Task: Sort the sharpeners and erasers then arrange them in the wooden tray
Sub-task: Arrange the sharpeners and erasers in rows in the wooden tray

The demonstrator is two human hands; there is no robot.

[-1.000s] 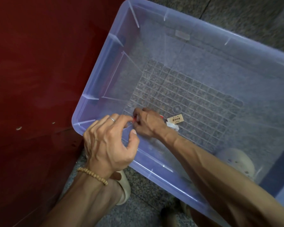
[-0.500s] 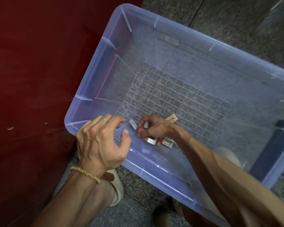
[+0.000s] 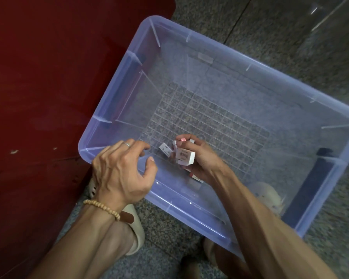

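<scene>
A clear bluish bin [image 3: 220, 63] is seen from above, set on a speckled stone floor [image 3: 270, 33] beside a dark red panel [image 3: 38, 77]. Its bottom is moulded in a grid pattern.

Inside the bin, near its near-left corner, the right hand [image 3: 201, 158] is held with fingers curled around a bunch of small white erasers [image 3: 184, 157]. The largest one, a white block with a printed sleeve, is gripped at the front of the bunch; smaller pieces with red or pink markings are seen poking out above and below the fist. Whether any of these are sharpeners cannot be told. One more small white piece [image 3: 165, 149] is seen just left of the hand, by its fingertips; whether it is held or lying on the bin floor cannot be told.

The left hand [image 3: 121, 168] is held over the bin's near rim, just left of the right hand, with fingers loosely bent and nothing gripped. A ring [image 3: 126, 144] is worn on one finger and a beaded bracelet [image 3: 102, 208] on the wrist.

A pale shoe [image 3: 134, 230] is seen below the left wrist, on the floor, and another pale shoe [image 3: 268, 196] shows through the bin's near wall.
</scene>
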